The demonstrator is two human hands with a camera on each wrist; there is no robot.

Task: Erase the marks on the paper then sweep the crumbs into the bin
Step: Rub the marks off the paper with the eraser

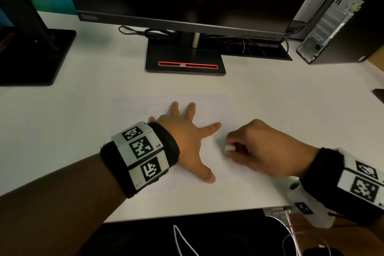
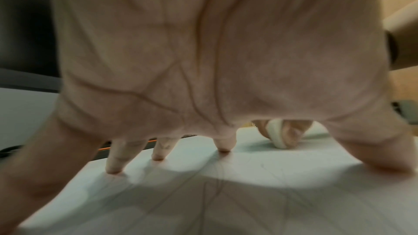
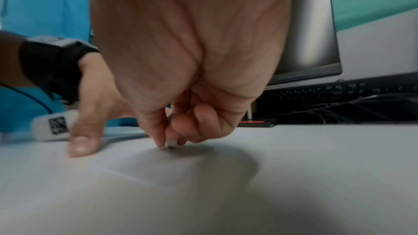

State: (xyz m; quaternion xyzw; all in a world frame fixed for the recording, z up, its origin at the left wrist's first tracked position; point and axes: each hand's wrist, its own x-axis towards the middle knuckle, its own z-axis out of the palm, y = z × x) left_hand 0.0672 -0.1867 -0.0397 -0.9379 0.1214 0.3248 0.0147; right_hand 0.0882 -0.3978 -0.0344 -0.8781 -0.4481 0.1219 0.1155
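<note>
A white sheet of paper (image 1: 133, 110) with faint pencil lines lies on the white desk in front of the monitor. My left hand (image 1: 187, 129) presses flat on it with fingers spread; in the left wrist view its fingertips (image 2: 114, 169) touch the paper (image 2: 203, 194). My right hand (image 1: 255, 147) pinches a small white eraser (image 1: 229, 148) at the paper's right edge, its lower end on the sheet. The eraser (image 2: 279, 136) shows past the left palm, and the eraser (image 3: 171, 143) peeks out under the right fingers. No bin is in view.
A monitor stand (image 1: 185, 62) sits just beyond the paper, with cables (image 1: 245, 44) behind it. A computer tower (image 1: 340, 18) stands at the back right and a second black stand (image 1: 35, 56) at the left. The desk's front edge (image 1: 187, 215) runs close below my wrists.
</note>
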